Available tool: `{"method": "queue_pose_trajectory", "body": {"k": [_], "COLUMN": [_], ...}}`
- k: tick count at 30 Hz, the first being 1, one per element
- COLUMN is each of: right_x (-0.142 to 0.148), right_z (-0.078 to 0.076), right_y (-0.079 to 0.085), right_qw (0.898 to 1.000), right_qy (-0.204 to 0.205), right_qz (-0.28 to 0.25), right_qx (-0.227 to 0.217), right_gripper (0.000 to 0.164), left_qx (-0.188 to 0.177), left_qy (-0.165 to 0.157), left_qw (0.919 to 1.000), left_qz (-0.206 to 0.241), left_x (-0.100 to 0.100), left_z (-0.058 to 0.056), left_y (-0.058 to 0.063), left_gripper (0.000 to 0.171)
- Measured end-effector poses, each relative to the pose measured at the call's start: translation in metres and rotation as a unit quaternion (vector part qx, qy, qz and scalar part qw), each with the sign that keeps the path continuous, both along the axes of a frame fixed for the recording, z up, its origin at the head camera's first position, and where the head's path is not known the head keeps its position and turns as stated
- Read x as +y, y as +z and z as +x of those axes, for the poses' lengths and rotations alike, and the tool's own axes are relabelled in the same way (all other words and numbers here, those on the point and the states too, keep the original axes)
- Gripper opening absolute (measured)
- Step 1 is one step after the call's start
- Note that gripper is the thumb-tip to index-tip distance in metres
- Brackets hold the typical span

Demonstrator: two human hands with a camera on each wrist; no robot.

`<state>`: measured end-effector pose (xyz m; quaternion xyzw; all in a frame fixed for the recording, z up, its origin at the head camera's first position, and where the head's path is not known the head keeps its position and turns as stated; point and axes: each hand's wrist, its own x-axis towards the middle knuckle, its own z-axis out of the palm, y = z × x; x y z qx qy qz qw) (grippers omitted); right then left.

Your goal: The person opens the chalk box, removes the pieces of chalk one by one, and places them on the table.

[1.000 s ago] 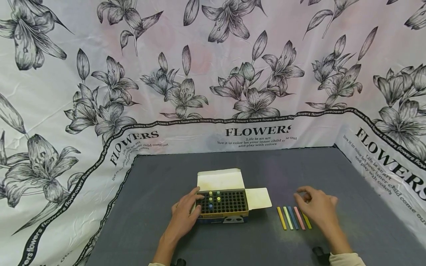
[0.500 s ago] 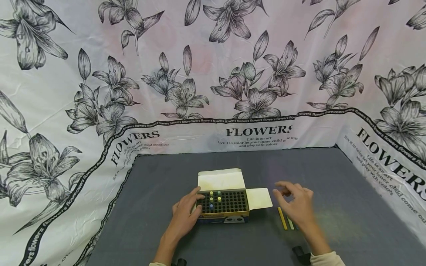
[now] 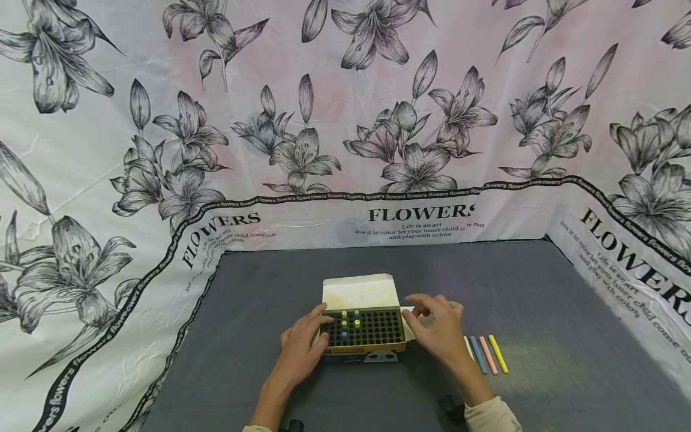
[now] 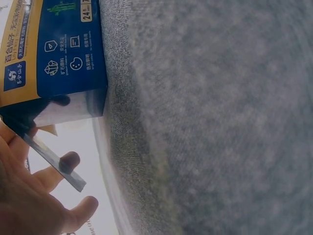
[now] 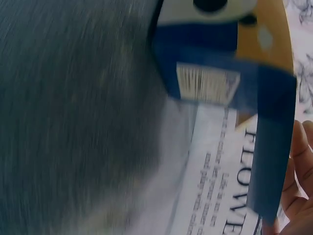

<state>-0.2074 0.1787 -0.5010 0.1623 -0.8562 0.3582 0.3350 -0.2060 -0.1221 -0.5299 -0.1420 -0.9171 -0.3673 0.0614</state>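
Note:
A small blue and yellow box (image 3: 367,347) stands upright with its lid folded back. Several coloured chalk ends show in the holes of its black grid (image 3: 380,327), toward the left side. My left hand (image 3: 299,345) rests against the box's left end, its fingers spread around the side flap (image 4: 56,164). Over the right side flap (image 5: 274,161) hovers my right hand (image 3: 438,330), fingers loosely bent and nothing visible between them. To the right on the table lie blue (image 3: 477,355), pink (image 3: 488,355) and yellow (image 3: 498,354) chalk sticks; a pale one (image 3: 468,347) is partly hidden by the right hand.
The grey tabletop (image 3: 567,312) meets a white flower-printed cloth (image 3: 302,228) at the back and both sides. The box's pale lid (image 3: 358,292) lies back behind the grid.
My right hand has moved left from the chalk sticks to the box's right flap, uncovering the yellow stick and covering the leftmost one. The left hand and box stay in place.

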Motion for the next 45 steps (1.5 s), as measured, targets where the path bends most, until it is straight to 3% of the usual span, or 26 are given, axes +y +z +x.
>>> {"method": "queue_pose_trajectory", "body": {"k": [13,25,45], "right_x": [-0.049,-0.071,-0.076], "right_z": [-0.001,-0.008,-0.009], "right_y": [-0.006,-0.006,-0.004], "right_qw": [0.996,0.983,0.986], "right_qy": [0.059,0.044,0.033], "right_qz": [0.055,0.143,0.123], "right_qx": [-0.043,-0.107,-0.107], "right_gripper": [0.03,0.017,0.013], "left_qx": [-0.006,-0.005,0.005], "left_qy": [-0.002,-0.008,-0.002], "left_qw": [1.0,1.0,1.0], "left_qz": [0.004,0.003,0.0], "left_x": [0.0,0.0,0.0], "left_z": [-0.001,-0.001,0.0], "left_y": [0.0,0.0,0.0], "left_gripper": [0.031,0.03,0.029]}}
